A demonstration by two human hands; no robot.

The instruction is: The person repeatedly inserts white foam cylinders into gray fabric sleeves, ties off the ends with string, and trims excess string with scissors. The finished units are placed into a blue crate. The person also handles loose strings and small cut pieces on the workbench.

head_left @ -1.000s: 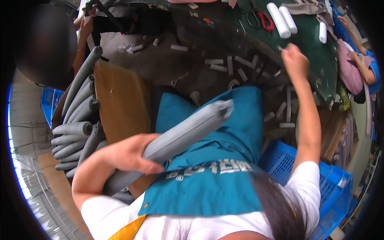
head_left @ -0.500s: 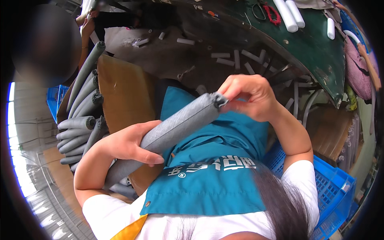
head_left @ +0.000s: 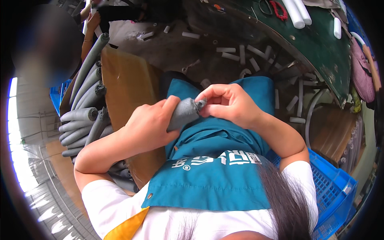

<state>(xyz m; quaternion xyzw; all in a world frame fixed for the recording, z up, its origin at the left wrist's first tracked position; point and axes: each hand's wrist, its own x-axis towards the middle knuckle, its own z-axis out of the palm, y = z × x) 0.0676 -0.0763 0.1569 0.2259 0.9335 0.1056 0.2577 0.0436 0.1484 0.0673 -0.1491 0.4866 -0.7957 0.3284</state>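
Observation:
My left hand [head_left: 154, 120] is wrapped around a grey fabric-covered tube [head_left: 185, 115] just below its upper end. The rest of the tube is hidden behind that hand and forearm. At the gathered, crumpled end, my right hand [head_left: 229, 105] pinches the grey fabric between thumb and fingertips. The tube is held tilted above the lap of a teal apron [head_left: 224, 188]. To the left, beside a cardboard box [head_left: 130, 84], lies a stack of similar grey tubes [head_left: 86, 82].
At the upper right is a green table [head_left: 316, 52] bearing white foam tubes [head_left: 294, 14] and red-handled scissors [head_left: 279, 11]. White offcuts [head_left: 230, 56] litter the floor. A blue crate [head_left: 330, 192] stands at my right. Another person's hand [head_left: 94, 20] shows at the upper left.
My left hand has moved up close to the tube's end, hiding most of its length. My right hand and the tube's end have shifted left, with the fabric still pinched.

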